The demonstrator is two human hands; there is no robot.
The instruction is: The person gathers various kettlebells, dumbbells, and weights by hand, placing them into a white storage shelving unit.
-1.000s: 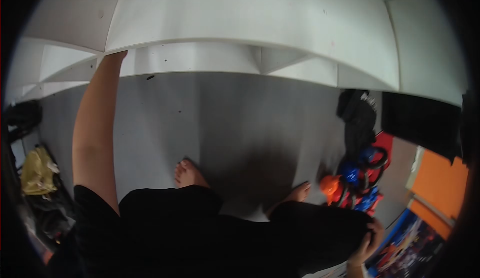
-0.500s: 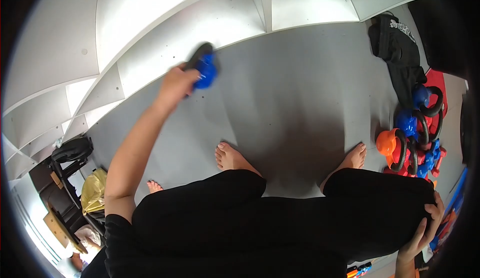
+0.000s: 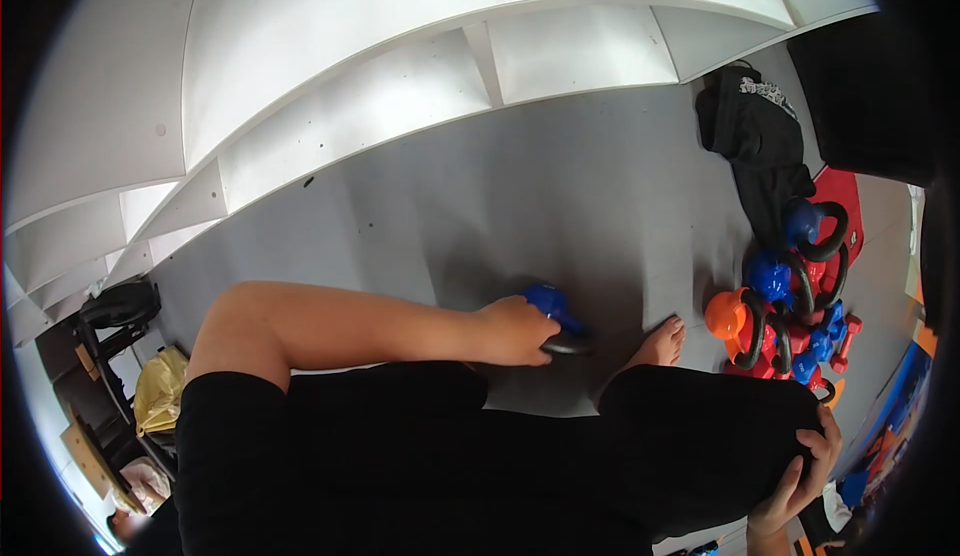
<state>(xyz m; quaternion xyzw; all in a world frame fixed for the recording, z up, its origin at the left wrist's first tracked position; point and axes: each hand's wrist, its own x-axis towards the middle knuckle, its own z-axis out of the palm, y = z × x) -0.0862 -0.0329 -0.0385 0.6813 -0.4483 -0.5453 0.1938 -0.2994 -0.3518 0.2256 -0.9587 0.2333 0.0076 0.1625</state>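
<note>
the left hand (image 3: 515,331) and the blue kettlebell (image 3: 546,300) have swung away from the white shelf unit (image 3: 350,121), where they were half a second ago, and are now over the grey floor (image 3: 480,206) in front of the gap between the thighs. the left arm now lies across the lap: the upper arm comes out of the black sleeve (image 3: 235,436), the elbow is sharply bent at the far left, and the forearm runs almost level toward the right, covering the left foot. the wrist looks nearly straight, with the back of the hand facing up toward the camera. its fingers are wrapped round the black handle (image 3: 570,344), which is slightly blurred, and the blue body sits just beyond the knuckles. whether the kettlebell touches the floor, i cannot tell. the bare right foot (image 3: 660,343) is near it, on its right.

the right hand (image 3: 803,476) rests on the right knee, fingers parted and bent lightly over the dark cloth, grasping no object. beyond that knee lie an orange kettlebell (image 3: 726,315), more blue kettlebells (image 3: 770,277) and a red dumbbell (image 3: 847,343), with a black garment (image 3: 757,136) just behind them.
</note>
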